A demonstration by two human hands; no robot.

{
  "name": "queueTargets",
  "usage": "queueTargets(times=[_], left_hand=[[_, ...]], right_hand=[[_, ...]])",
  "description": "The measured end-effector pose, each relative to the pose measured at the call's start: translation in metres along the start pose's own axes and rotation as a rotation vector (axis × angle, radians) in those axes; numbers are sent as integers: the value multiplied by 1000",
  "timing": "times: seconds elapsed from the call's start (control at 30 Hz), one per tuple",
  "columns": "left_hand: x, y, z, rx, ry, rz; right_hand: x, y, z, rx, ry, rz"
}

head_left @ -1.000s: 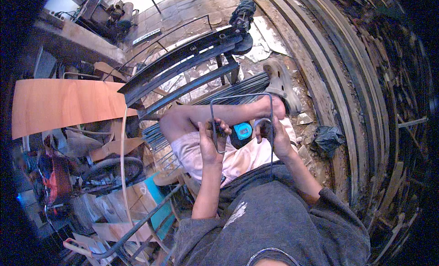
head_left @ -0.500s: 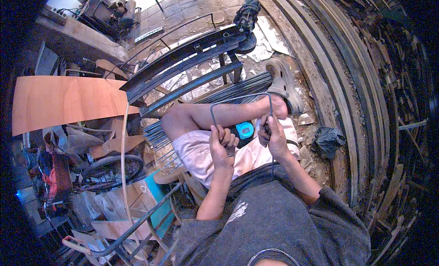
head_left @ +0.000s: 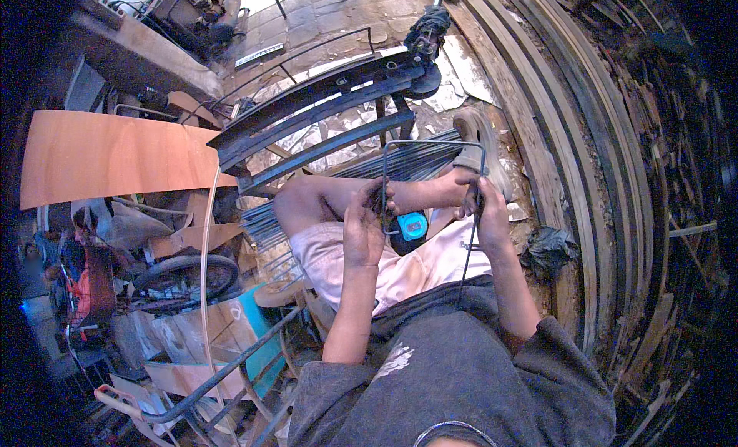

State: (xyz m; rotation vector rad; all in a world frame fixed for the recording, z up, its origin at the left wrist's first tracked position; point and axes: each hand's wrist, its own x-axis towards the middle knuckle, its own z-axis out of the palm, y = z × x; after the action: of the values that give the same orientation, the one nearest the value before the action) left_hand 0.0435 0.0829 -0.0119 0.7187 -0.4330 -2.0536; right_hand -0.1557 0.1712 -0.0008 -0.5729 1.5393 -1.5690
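head view: left hand (head_left: 365, 225) loosens on bent wire (head_left: 434, 142)

left hand, less curled than half a second ago, touches the wire's left side, grip unclear; that suggests lighter handling. the wire spans the gap between hands, near a blue tape measure (head_left: 413, 227). right hand (head_left: 493, 220) pinches the wire's right side.

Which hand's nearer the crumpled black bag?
Right. The right hand is just left of the bag, at the right side of the bent rod. The left hand is farther left, at the rod's other side.
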Motion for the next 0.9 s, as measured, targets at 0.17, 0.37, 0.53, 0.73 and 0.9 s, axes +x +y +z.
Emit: queueTargets(times=[0.17,0.37,0.53,0.73,0.9], left_hand=[[5,3,2,-23,-2,16],[7,11,-1,-128,15,18],[3,9,12,-225,221,106],[-5,15,19,-175,47,-43],[-18,1,34,-123,239,39]], right_hand=[[-2,-24,2,0,-55,2],[0,-26,-3,41,-153,53],[-12,0,6,-196,-243,24],[-35,6,25,-32,-153,108],[-43,8,30,-22,-159,122]])
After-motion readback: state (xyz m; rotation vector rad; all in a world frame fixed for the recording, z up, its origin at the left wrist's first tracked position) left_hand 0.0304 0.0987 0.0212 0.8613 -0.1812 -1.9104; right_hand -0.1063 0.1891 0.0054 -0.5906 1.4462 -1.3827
